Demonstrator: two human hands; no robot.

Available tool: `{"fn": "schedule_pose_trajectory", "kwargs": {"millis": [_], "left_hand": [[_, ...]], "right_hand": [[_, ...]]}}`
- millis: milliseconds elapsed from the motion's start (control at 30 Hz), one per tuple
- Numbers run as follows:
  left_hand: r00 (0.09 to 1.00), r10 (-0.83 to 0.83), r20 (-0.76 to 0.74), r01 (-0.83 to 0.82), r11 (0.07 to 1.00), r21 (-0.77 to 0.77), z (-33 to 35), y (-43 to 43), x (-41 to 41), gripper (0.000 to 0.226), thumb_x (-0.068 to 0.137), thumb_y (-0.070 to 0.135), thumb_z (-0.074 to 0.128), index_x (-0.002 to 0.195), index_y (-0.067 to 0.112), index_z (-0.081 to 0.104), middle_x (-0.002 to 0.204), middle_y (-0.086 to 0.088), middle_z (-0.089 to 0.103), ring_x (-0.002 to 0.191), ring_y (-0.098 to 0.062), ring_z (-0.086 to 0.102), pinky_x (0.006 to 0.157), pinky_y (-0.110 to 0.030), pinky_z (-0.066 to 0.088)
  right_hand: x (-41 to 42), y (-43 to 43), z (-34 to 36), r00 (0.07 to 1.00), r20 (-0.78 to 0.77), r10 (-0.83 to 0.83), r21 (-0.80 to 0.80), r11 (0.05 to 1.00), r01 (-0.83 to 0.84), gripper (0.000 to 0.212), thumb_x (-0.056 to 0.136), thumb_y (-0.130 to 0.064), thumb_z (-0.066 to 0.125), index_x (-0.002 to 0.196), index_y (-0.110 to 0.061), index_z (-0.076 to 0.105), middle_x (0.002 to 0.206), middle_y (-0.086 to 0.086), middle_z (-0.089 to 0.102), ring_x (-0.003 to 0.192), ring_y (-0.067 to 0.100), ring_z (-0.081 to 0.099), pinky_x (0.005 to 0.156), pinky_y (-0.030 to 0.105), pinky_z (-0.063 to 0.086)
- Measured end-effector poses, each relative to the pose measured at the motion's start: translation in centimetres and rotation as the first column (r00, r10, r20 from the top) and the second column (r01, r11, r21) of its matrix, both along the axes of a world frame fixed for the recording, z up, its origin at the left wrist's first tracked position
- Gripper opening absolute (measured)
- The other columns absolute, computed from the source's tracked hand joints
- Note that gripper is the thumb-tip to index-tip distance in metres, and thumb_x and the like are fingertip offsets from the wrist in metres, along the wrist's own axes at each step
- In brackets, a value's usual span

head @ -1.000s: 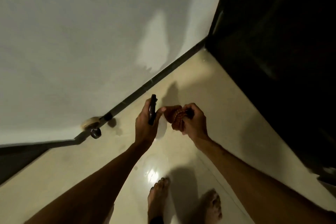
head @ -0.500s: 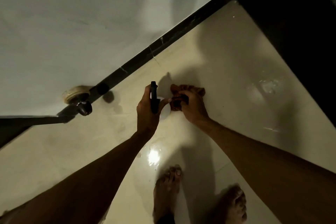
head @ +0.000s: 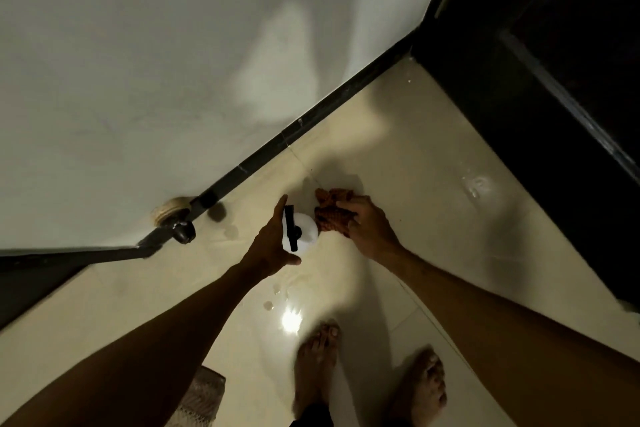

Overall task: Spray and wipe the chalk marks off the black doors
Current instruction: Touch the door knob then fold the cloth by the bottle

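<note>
Head view looks steeply down on a cream tiled floor where a white wall meets it along a black skirting. The left hand holds a spray bottle low over the floor, just left of centre. Its forefinger and thumb are spread wide round the bottle's white body, and the other fingers are hidden beneath it. The black trigger head lies across the top, seen from above. What is inside cannot be told, since the body is opaque white from this angle.

Just right of the bottle, nearly touching it, the right hand has its fingers curled tight on a bunched red-brown cloth.

The black door fills the far right, well apart from both hands; it is too dark to make out any chalk marks.

A round door stopper sits at the foot of the wall to the left. A few wet drops and a bright light reflection lie on the floor near two bare feet.
</note>
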State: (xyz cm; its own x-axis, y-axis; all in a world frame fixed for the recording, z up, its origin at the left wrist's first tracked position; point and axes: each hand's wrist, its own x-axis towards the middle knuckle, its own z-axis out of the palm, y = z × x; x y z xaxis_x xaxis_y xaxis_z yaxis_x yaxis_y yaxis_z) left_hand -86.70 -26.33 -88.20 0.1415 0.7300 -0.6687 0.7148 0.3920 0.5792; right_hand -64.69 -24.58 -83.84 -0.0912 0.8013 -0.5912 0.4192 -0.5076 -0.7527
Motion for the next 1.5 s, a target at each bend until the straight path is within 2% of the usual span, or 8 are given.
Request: {"fn": "schedule_pose_trajectory", "kwargs": {"millis": [67, 233, 400, 600, 800, 900, 1133, 1500], "left_hand": [[1.0, 0.002, -0.013, -0.002, 1.0, -0.003, 2.5, 0.5, 0.3, 0.136, 0.068, 0.0, 0.095, 0.167, 0.017, 0.003, 0.166, -0.014, 0.037, 0.145, -0.038, 0.046, 0.118, -0.047, 0.04], [0.999, -0.032, -0.013, 0.032, 0.999, 0.035, 12.3, 1.6, 1.7, 0.129, 0.073, 0.004, 0.093, 0.167, 0.018, 0.006, 0.163, -0.014, 0.041, 0.145, -0.034, 0.047, 0.108, -0.034, 0.041], [0.997, -0.077, 0.032, 0.075, 0.995, 0.062, 27.8, 3.1, 4.7, 0.126, 0.078, 0.006, 0.09, 0.167, 0.021, 0.003, 0.166, -0.008, 0.034, 0.136, -0.036, 0.054, 0.089, -0.032, 0.049], [0.971, -0.221, 0.097, 0.188, 0.944, 0.271, 48.0, 5.5, 10.1, 0.126, 0.063, 0.045, 0.084, 0.165, 0.012, 0.019, 0.161, -0.003, 0.04, 0.144, -0.025, 0.045, 0.113, -0.03, 0.037], [0.871, -0.491, 0.002, 0.393, 0.699, 0.598, 67.5, 5.0, 19.9, 0.09, 0.094, 0.021, 0.078, 0.166, 0.017, 0.024, 0.167, -0.01, 0.036, 0.15, -0.031, 0.041, 0.121, -0.037, 0.034], [0.801, -0.598, 0.0, 0.418, 0.561, 0.715, 73.7, 3.3, 25.6, 0.085, 0.094, 0.023, 0.077, 0.164, 0.019, 0.029, 0.166, -0.009, 0.038, 0.151, -0.029, 0.04, 0.123, -0.049, 0.036], [0.645, -0.764, 0.023, 0.396, 0.359, 0.845, 81.2, -3.0, 38.4, 0.075, 0.094, 0.027, 0.077, 0.159, 0.022, 0.04, 0.159, -0.004, 0.049, 0.144, -0.021, 0.049, 0.118, -0.045, 0.044], [0.675, -0.671, 0.308, 0.35, 0.658, 0.667, 81.7, -12.4, 56.3, 0.062, 0.097, 0.053, 0.067, 0.147, 0.019, 0.053, 0.127, -0.004, 0.066, 0.11, -0.018, 0.067, 0.093, -0.036, 0.059]], "right_hand": [[0.4, -0.5, 2.8, 1.0, 0.022, -0.007, -0.012, 1.0, 0.007, 0.043, 0.099, 0.01, 0.047, 0.136, -0.006, 0.062, 0.128, -0.008, 0.059, 0.119, 0.012, 0.058, 0.097, 0.005, 0.039], [2.5, -1.4, 14.2, 0.995, 0.01, -0.102, 0.016, 0.995, 0.102, 0.049, 0.096, 0.012, 0.054, 0.128, -0.024, 0.054, 0.096, -0.028, 0.05, 0.088, -0.009, 0.052, 0.072, -0.005, 0.037], [6.4, -2.8, 25.7, 0.977, 0.181, -0.111, 0.03, 0.994, 0.108, 0.046, 0.096, 0.004, 0.055, 0.138, -0.015, 0.062, 0.139, 0.002, 0.058, 0.127, 0.022, 0.058, 0.102, 0.026, 0.05], [11.2, -3.2, 48.8, 0.936, 0.217, -0.276, 0.288, 0.934, 0.209, 0.046, 0.099, 0.001, 0.056, 0.141, -0.018, 0.059, 0.144, -0.003, 0.052, 0.128, 0.015, 0.054, 0.104, 0.028, 0.049], [16.7, -7.0, 66.9, 0.849, 0.135, -0.511, 0.598, 0.726, 0.341, 0.046, 0.101, -0.003, 0.058, 0.144, -0.018, 0.057, 0.149, -0.004, 0.045, 0.131, 0.01, 0.049, 0.094, 0.016, 0.052], [19.8, -10.1, 71.6, 0.766, 0.16, -0.622, 0.728, 0.599, 0.334, 0.047, 0.1, -0.006, 0.06, 0.144, -0.021, 0.056, 0.15, -0.006, 0.044, 0.137, 0.007, 0.045, 0.109, 0.03, 0.048], [28.0, -20.1, 75.5, 0.425, 0.035, -0.904, 0.884, 0.227, 0.409, 0.048, 0.096, -0.002, 0.065, 0.14, -0.018, 0.058, 0.135, -0.008, 0.047, 0.12, 0.006, 0.055, 0.099, 0.036, 0.056], [39.3, -26.4, 74.1, 0.073, -0.168, -0.983, 0.742, -0.077, 0.666, 0.031, 0.096, 0.002, 0.061, 0.119, -0.018, 0.058, 0.119, -0.004, 0.056, 0.096, 0.005, 0.061, 0.092, 0.035, 0.058]]}}
